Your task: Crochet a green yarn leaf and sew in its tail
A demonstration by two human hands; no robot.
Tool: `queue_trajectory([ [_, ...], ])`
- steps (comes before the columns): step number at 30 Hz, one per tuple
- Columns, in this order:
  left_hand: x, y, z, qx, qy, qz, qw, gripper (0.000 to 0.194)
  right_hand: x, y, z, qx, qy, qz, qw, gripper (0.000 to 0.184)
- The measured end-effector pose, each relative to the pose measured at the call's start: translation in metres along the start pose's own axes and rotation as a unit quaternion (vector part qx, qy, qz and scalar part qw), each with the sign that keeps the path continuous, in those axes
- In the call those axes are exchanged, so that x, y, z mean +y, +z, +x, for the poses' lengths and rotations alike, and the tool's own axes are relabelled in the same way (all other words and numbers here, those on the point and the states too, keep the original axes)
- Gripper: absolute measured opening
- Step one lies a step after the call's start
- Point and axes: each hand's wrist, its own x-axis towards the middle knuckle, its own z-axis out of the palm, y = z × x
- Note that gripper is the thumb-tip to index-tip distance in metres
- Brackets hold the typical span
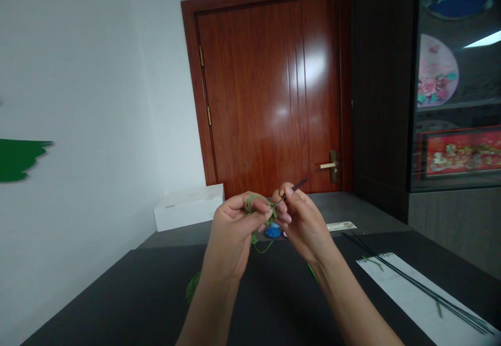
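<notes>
Both hands are raised close together over the dark table. My left hand pinches a small piece of green crochet work, with green yarn looped round its fingers. In my right hand is a crochet hook with a dark handle, gripped between thumb and fingers. The hook's thin metal tip points left into the green piece; its very end is too small to make out. A strand of green yarn hangs below the left hand. Part of a green yarn ball shows behind my left forearm.
A blue yarn piece lies beyond the hands. At the back left stands a white box. On the right, long dark green stems lie across a white notepad. A pale strip sits behind the right wrist.
</notes>
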Motion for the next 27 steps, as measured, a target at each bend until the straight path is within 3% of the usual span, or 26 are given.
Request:
queue_trajectory([
  [3,0.000,0.002,-0.001,0.005,0.030,0.011,0.999,0.028,0.000,-0.002,0.001,-0.003,-0.067,-0.105,0.992,0.020],
  [5,0.001,0.003,-0.001,0.024,0.028,0.016,0.999,0.035,-0.003,-0.007,0.001,0.000,-0.163,-0.225,0.961,0.014],
  [7,0.002,0.005,-0.001,0.037,0.023,0.018,0.999,0.039,-0.006,-0.015,0.002,-0.012,-0.274,-0.375,0.886,0.011],
  [10,0.002,0.004,-0.001,0.010,-0.030,-0.029,0.999,0.040,-0.008,-0.022,-0.001,-0.035,-0.427,-0.532,0.730,0.024],
  [11,0.001,0.004,0.000,-0.012,-0.065,-0.054,0.996,0.038,-0.006,-0.022,-0.002,-0.035,-0.464,-0.542,0.700,0.028],
  [12,0.001,0.003,0.000,-0.037,-0.101,-0.076,0.991,0.035,-0.004,-0.020,-0.003,-0.023,-0.486,-0.529,0.695,0.029],
  [13,0.000,0.002,0.000,-0.055,-0.127,-0.090,0.986,0.033,-0.001,-0.018,-0.004,-0.007,-0.488,-0.498,0.717,0.027],
  [14,0.000,0.001,0.001,-0.067,-0.143,-0.098,0.982,0.031,0.001,-0.014,-0.005,0.010,-0.461,-0.458,0.760,0.023],
  [16,0.000,0.001,0.001,-0.067,-0.136,-0.095,0.984,0.031,0.006,-0.006,-0.004,0.018,-0.339,-0.335,0.879,0.008],
  [18,0.001,0.001,0.000,-0.057,-0.105,-0.079,0.990,0.035,0.008,-0.001,-0.003,-0.003,-0.225,-0.224,0.948,0.004],
  [20,0.002,0.002,0.000,-0.048,-0.074,-0.054,0.995,0.040,0.008,0.001,-0.001,-0.019,-0.175,-0.173,0.969,0.009],
  [23,0.002,0.001,0.000,-0.045,-0.059,-0.020,0.997,0.042,0.005,-0.002,0.002,-0.009,-0.168,-0.175,0.970,0.011],
  [25,0.002,0.000,0.000,-0.029,-0.039,0.006,0.999,0.041,0.002,-0.005,0.002,0.006,-0.197,-0.217,0.956,0.008],
  [27,0.002,0.000,0.000,-0.010,-0.012,0.025,1.000,0.040,-0.001,-0.006,-0.001,0.018,-0.272,-0.308,0.912,0.004],
])
